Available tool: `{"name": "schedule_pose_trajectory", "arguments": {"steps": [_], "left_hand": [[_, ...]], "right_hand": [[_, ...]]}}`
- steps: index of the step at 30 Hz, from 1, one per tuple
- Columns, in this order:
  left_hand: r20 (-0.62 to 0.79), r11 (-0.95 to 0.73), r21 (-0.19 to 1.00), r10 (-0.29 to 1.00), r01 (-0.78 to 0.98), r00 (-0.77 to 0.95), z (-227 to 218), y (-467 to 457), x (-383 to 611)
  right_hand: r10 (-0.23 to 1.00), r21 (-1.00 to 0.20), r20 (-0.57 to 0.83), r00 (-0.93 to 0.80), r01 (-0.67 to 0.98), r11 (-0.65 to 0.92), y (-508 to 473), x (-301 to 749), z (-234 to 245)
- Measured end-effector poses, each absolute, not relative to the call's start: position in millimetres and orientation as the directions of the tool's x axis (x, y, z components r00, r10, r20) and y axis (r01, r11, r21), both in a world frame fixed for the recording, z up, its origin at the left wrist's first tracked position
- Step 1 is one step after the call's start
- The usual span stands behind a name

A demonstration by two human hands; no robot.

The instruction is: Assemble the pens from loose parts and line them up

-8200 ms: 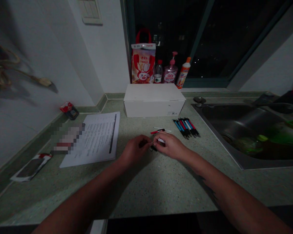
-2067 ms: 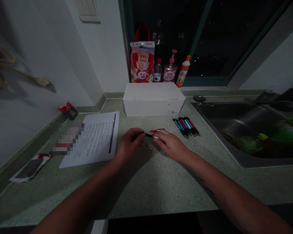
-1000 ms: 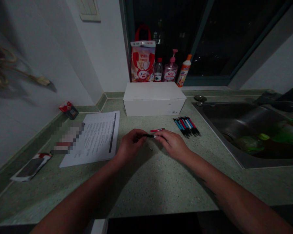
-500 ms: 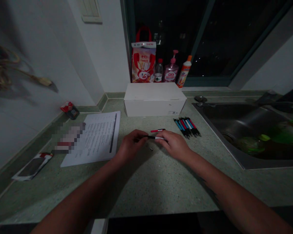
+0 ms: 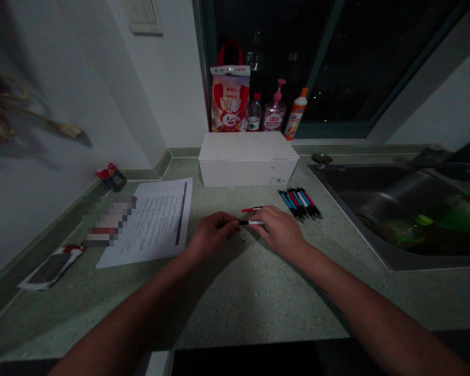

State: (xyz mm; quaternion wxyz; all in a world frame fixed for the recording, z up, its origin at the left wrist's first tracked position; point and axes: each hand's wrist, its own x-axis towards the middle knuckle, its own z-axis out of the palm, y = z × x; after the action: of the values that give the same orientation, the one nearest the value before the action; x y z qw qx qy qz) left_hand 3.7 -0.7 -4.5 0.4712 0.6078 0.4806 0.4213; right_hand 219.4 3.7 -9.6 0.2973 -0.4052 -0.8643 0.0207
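Between my two hands, just above the counter, is a pen (image 5: 254, 222) with a white barrel and a black grip. My left hand (image 5: 213, 232) pinches its black end, and my right hand (image 5: 281, 230) has fingers closed around the white part. Under the pen a small metallic pen tip (image 5: 242, 239) lies on the counter. Just beyond my right fingers rests a red pen part (image 5: 251, 210), partly covered by that hand. To the right several assembled pens (image 5: 300, 203) in blue, red and white lie side by side.
A white box (image 5: 248, 172) stands behind my hands. Printed sheets (image 5: 160, 224) and a plastic packet (image 5: 53, 269) are on the left. The steel sink (image 5: 387, 263) is at the right. Bottles (image 5: 274, 116) and a bag (image 5: 230, 104) stand by the window.
My left fingers have shifted slightly along the pen's black end, covering more of it. My right hand has curled a little further over the pen. The other things stay put.
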Motion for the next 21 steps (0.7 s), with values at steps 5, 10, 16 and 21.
{"name": "schedule_pose_trajectory", "arguments": {"steps": [5, 10, 16, 21], "left_hand": [[0.047, -0.096, 0.967, 0.978, 0.238, 0.205, -3.6, 0.2, 3.5], [0.077, -0.106, 0.976, 0.985, 0.189, 0.152, -8.2, 0.4, 3.2], [0.178, -0.201, 0.968, 0.972, 0.151, 0.151, -6.8, -3.2, 4.3], [0.156, -0.173, 0.979, 0.975, 0.104, 0.157, -3.0, -4.5, 5.1]], "right_hand": [[0.706, -0.224, 0.480, -0.521, 0.705, 0.673, 4.0, 220.0, -9.7], [0.707, -0.261, 0.475, -0.523, 0.684, 0.681, 4.2, 220.3, -9.3], [0.734, -0.295, 0.448, -0.510, 0.691, 0.660, 3.9, 219.2, -8.5], [0.744, -0.291, 0.446, -0.498, 0.705, 0.647, 3.5, 218.5, -9.3]]}}
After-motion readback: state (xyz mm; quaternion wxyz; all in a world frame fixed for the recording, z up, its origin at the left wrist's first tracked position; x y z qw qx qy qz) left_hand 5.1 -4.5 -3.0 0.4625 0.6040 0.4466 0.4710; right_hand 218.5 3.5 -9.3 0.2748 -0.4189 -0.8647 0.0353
